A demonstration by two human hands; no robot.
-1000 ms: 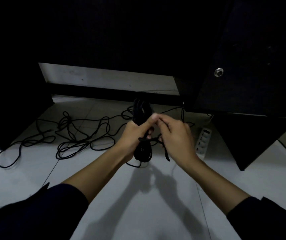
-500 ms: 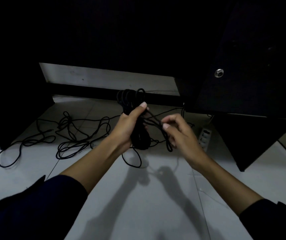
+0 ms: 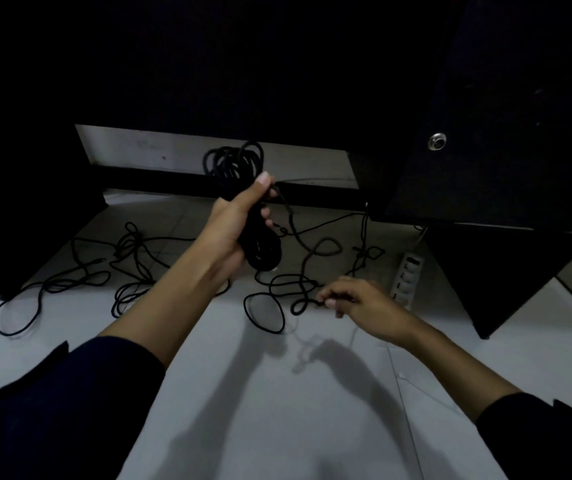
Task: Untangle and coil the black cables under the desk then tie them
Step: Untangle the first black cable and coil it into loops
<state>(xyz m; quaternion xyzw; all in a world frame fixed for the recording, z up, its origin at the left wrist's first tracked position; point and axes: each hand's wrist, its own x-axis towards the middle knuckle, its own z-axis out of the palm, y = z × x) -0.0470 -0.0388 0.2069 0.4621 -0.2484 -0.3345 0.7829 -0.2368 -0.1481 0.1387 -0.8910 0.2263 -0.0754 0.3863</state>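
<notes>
Left hand (image 3: pixel 232 230) is raised, fingers (image 3: pixel 266 213) and thumb curled round the middle of a coil (image 3: pixel 239 174) of black cable. Coil loops stick out above the fist, the other end bulges below it. Coil is off the floor, in front of the dark desk panel.

A loose tail (image 3: pixel 307 249) runs from the coil down and right, loops once in the air, then drops to the right hand (image 3: pixel 360 304). Right hand is low, near the floor (image 3: pixel 277 410), fingertips pinching the tail near its end; other fingers loosely curled. Can't tell whether the hand touches the floor.

More black cable (image 3: pixel 132 265) lies tangled on the floor to the left, sprawling in loose loops out to the far left. Another loop (image 3: pixel 264 311) lies on the floor between the two hands; can't tell which cable it belongs to.

White power strip (image 3: pixel 407 277) lies on the floor just right of the right hand, by the dark cabinet (image 3: pixel 506 133) with a round metal lock (image 3: pixel 437 141). Both forearms bare, dark sleeves pushed up.
</notes>
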